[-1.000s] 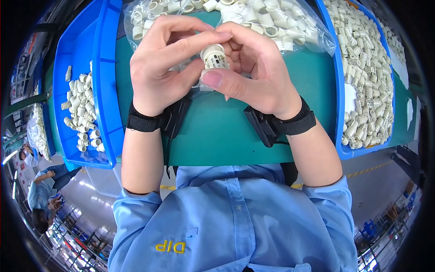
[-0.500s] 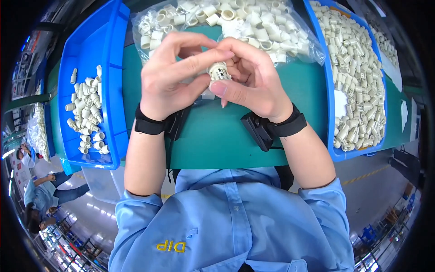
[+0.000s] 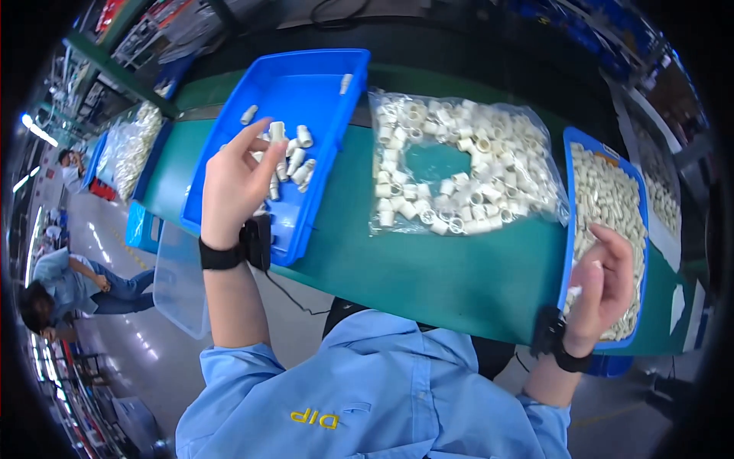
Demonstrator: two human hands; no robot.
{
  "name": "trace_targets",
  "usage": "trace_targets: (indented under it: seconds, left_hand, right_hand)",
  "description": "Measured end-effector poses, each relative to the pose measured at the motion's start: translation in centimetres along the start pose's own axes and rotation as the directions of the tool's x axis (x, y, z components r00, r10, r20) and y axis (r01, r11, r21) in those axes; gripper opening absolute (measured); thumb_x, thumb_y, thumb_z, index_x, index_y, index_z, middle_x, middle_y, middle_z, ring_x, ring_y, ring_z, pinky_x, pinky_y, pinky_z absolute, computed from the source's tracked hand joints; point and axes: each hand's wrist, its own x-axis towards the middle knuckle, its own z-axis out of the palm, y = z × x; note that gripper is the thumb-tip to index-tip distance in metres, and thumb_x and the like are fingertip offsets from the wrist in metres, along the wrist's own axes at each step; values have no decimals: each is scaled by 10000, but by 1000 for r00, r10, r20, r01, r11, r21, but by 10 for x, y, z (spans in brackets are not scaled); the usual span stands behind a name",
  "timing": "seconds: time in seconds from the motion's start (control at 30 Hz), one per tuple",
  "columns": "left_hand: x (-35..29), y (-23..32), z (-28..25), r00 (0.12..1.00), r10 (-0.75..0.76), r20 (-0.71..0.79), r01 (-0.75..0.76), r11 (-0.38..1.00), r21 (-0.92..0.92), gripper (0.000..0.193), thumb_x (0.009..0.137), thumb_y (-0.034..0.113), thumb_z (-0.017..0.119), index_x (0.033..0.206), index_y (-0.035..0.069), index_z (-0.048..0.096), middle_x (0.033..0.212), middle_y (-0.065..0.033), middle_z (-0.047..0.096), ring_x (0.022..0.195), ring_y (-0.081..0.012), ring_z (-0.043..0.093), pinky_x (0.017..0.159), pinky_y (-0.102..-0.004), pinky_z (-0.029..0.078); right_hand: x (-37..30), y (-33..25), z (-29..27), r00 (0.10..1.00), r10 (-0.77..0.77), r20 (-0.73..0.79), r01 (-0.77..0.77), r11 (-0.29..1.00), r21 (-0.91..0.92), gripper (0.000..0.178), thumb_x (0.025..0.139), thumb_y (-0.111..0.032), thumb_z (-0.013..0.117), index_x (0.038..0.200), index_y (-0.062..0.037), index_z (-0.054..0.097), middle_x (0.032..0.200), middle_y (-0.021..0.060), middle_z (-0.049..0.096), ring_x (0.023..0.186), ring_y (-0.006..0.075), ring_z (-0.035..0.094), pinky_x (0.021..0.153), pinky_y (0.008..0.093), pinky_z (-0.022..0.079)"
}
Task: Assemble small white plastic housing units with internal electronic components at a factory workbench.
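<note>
My left hand is over the left blue tray, its thumb and index finger closed on a small white cylindrical plastic part. Beneath it, more such white parts lie loose in the tray. On the other side, my right hand hovers over the right blue tray, which is filled with many off-white plastic pieces. Its fingers are bent and apart, with no part clearly seen in them. Black straps with small black devices circle both wrists.
Between the trays, a clear plastic bag of short white tubes lies on the green table. A clear bin stands beyond the table's left edge. Another person is farther off on the left.
My hands were together before my chest around a white plastic part. They have parted, left hand to the left tray with a part, right hand to the right tray. The view has turned left.
</note>
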Motion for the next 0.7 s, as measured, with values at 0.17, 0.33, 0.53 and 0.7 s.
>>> trace_targets:
  seconds: [0.17, 0.33, 0.53, 0.7]
  left_hand:
    - [-14, 13, 6, 978, 128, -166, -88, 969, 229, 376, 902, 222, 702, 1228, 51, 629, 1091, -126, 674, 752, -299, 684, 645, -393, 549]
    - [-41, 57, 67, 788, 518, 331, -522, 849, -86, 204, 846, 184, 720, 1037, 118, 688, 988, -50, 644, 810, -272, 682, 638, -362, 545]
    - [16, 68, 162, 772, 522, 362, -556, 831, -13, 120, 804, 139, 696, 920, 107, 691, 986, -60, 625, 912, -267, 652, 737, -407, 537]
    - [34, 12, 222, 805, 570, 165, -572, 819, -45, 240, 726, 58, 679, 951, 125, 731, 1022, -73, 654, 1002, -287, 639, 826, -431, 525]
  right_hand:
    - [-8, 65, -93, 956, 274, -109, -294, 870, -396, 276, 897, -55, 646, 1166, -3, 609, 763, -8, 518, 666, 80, 500, 600, 209, 396]
    - [-26, 107, -129, 898, 173, 404, 205, 648, -734, 277, 801, 30, 655, 1070, -13, 607, 771, 45, 567, 704, 139, 546, 635, 264, 449]
    - [-23, 104, -106, 723, 632, 278, -234, 604, -762, 320, 753, 82, 653, 1054, -9, 593, 796, 65, 591, 737, 171, 574, 682, 303, 483]
    - [-21, 108, -113, 682, 611, 403, -210, 691, -692, 349, 727, 74, 682, 1051, -1, 575, 830, 66, 598, 779, 177, 581, 726, 300, 492]
